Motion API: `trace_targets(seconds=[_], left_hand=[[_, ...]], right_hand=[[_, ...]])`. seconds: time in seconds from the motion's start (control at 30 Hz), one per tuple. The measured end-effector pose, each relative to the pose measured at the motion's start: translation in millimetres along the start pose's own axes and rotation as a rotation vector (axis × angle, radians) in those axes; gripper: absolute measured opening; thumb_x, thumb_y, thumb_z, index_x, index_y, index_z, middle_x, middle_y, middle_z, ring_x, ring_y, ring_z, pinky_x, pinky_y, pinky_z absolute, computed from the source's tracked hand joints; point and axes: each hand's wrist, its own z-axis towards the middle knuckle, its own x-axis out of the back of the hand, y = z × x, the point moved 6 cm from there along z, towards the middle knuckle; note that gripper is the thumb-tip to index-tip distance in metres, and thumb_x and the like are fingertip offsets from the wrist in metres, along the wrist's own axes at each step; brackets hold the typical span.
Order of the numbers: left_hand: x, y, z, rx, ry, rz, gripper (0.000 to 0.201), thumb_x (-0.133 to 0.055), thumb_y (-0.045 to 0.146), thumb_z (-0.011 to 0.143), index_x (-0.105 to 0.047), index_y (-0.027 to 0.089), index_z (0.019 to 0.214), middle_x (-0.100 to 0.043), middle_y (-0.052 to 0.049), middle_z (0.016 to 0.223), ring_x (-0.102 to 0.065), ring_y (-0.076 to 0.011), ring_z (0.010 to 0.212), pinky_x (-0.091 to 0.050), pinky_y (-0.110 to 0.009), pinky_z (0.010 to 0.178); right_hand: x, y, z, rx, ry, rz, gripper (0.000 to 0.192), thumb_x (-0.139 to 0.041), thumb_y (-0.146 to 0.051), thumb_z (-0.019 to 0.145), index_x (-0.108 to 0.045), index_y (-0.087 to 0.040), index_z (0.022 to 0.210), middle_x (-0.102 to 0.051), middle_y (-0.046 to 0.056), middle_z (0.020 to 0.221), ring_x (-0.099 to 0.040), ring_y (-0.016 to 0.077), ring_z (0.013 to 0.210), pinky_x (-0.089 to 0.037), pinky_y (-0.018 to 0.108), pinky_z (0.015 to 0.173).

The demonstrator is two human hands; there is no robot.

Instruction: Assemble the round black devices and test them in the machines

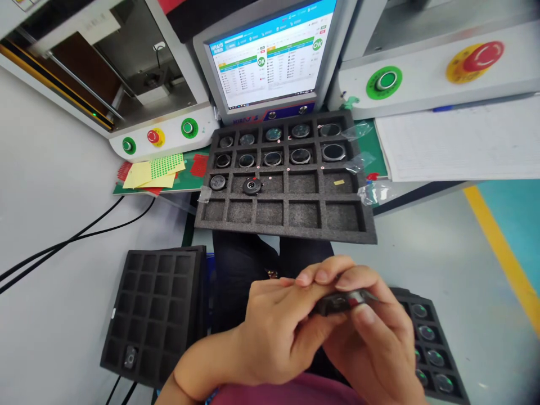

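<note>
Close to my body, both hands are closed around a dark round watch case (337, 302) seen edge-on. My left hand (282, 320) grips its left side with bent fingers and thumb. From the right, my right hand (375, 326) pinches it, thumb below and fingers on top; much of the case is hidden by the fingers. Beyond my hands lies a black foam tray (287, 214) with watch cases in its two far rows. In its third row sit a face-up watch case (218, 182) and one turned back-up (252, 186) with a sensor showing.
A monitor (270, 62) stands behind the tray, between machines with green buttons (386, 81) and red stop buttons (483, 56). Papers (459, 140) lie right, yellow sticker sheets (156, 170) left. Another foam tray (156, 304) is at lower left; one with round pieces (434, 357) is at lower right.
</note>
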Motion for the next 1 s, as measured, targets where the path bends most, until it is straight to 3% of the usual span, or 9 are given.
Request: trace_targets(seconds=[0.13, 0.33, 0.5, 0.7, 0.87, 1.0], left_hand=[[0.9, 5, 0, -0.009, 0.037, 0.07, 0.028, -0.04, 0.026, 0.104, -0.06, 0.01, 0.117, -0.077, -0.007, 0.085, -0.074, -0.0143, 0.065, -0.057, -0.021, 0.059], [1.7, 17, 2, -0.103, 0.033, 0.302, 0.028, -0.036, 0.022, 0.105, -0.056, 0.006, 0.117, -0.079, -0.01, 0.093, -0.075, -0.0143, 0.07, -0.059, -0.023, 0.064], [1.5, 24, 3, -0.059, 0.094, 0.418, 0.032, -0.033, 0.021, 0.105, -0.06, 0.004, 0.108, -0.077, -0.007, 0.079, -0.072, -0.0139, 0.058, -0.056, -0.026, 0.055], [-8.1, 35, 5, 0.021, 0.097, 0.561, 0.028, -0.037, 0.013, 0.099, -0.063, 0.005, 0.109, -0.077, -0.005, 0.084, -0.069, -0.013, 0.057, -0.051, -0.031, 0.052], [-8.2, 34, 9, 0.09, 0.088, 0.533, 0.03, -0.036, 0.009, 0.094, -0.065, 0.012, 0.088, -0.071, -0.001, 0.066, -0.062, -0.0129, 0.049, -0.048, -0.032, 0.049], [-9.0, 32, 11, 0.052, 0.037, 0.541, 0.028, -0.04, 0.003, 0.087, -0.063, 0.015, 0.077, -0.071, -0.002, 0.068, -0.063, -0.0134, 0.054, -0.045, -0.032, 0.048]], right_hand=[[0, 2, -2, 0.067, 0.037, -0.005, 0.013, -0.058, -0.021, 0.097, -0.07, -0.018, 0.1, -0.06, 0.001, 0.095, -0.069, 0.0128, 0.093, -0.062, 0.027, 0.088], [0, 8, 0, -0.03, -0.023, 0.085, 0.011, -0.061, -0.022, 0.094, -0.07, -0.019, 0.1, -0.057, 0.0, 0.094, -0.069, 0.0114, 0.091, -0.062, 0.025, 0.088], [5, 11, 1, -0.113, -0.047, 0.147, 0.013, -0.059, -0.028, 0.092, -0.068, -0.021, 0.098, -0.053, 0.001, 0.091, -0.067, 0.0127, 0.083, -0.063, 0.029, 0.081], [9, 9, 5, -0.256, 0.111, 0.23, 0.016, -0.069, -0.033, 0.078, -0.062, -0.019, 0.082, -0.052, 0.001, 0.082, -0.063, 0.012, 0.074, -0.062, 0.024, 0.077], [7, 9, 7, -0.317, 0.191, 0.279, 0.019, -0.075, -0.023, 0.07, -0.056, -0.019, 0.074, -0.052, -0.003, 0.074, -0.061, 0.0082, 0.063, -0.063, 0.021, 0.071], [6, 17, 7, -0.38, 0.19, 0.399, 0.017, -0.072, -0.019, 0.071, -0.056, -0.018, 0.075, -0.058, -0.004, 0.077, -0.065, 0.0073, 0.068, -0.064, 0.021, 0.075]])
